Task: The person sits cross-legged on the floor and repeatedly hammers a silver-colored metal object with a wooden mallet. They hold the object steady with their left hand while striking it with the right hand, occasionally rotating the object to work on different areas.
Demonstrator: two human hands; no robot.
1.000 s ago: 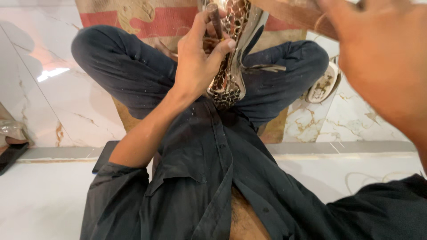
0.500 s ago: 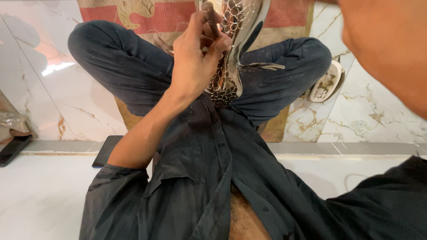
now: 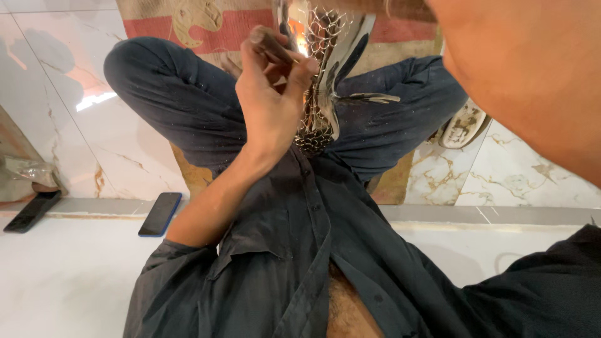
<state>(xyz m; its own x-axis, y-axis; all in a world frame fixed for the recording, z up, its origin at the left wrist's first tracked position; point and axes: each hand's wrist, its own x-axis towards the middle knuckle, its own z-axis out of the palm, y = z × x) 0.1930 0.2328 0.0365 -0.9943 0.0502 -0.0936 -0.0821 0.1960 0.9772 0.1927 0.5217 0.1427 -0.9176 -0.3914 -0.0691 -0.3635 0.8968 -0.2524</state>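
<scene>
1. Left fingers are pressed together around a thin dark tool, pinching it like a pen; its working end meets the shiny pierced metal piece at the top middle of the view.
2. The left hand is raised over the lap, wrist bent, forearm running down to the rolled dark sleeve.
3. That metal piece, a polished form with a lattice of cut-out openings, stands upright between the knees, its lower end down at the dark shirt. Top is cropped, so the full shape can't be told.
4. Right arm fills the upper right, very near the camera and blurred. Its fingers are out of frame; whether they grip the piece I cannot tell.
5. My read: fine detail work on the lattice is in hand. The next move calls for a steady piece and small, controlled tool strokes, since the openings look delicate.
6. Outward: crossed legs in dark trousers on a patterned mat, marble floor, two phones near left, a sandal on the right.
</scene>
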